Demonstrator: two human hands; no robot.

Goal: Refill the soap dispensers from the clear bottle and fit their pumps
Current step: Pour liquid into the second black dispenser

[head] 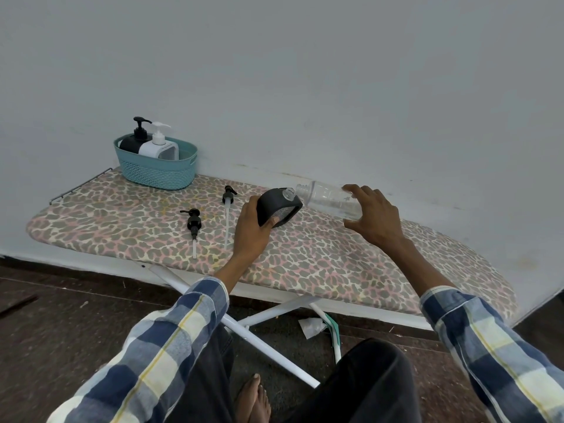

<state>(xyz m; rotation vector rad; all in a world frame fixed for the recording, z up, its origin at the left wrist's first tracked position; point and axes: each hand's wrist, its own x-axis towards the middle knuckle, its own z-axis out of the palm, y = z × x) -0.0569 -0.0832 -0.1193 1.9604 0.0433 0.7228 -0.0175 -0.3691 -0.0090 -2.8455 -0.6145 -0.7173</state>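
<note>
Pouring at frame centre: the left hand [253, 222] grips the tilted black dispenser [276, 207]; the right hand [370, 213] holds the clear bottle [326, 198]. Next, probably, a pump [193, 222].

The person wears a blue, white and yellow plaid shirt [171, 340] with 2 long sleeves, dark trousers [372, 386], feet bare.

**Clear bottle tipped at black dispenser**

A left hand [254, 230] grips a tilted black dispenser [278, 206] on a leopard-print ironing board [320, 264] as the right hand [370, 213] holds a clear bottle [328, 198] neck-to-neck. Two loose pumps [210, 218] lie beside; a teal basket [157, 170] holds two dispensers.
</note>
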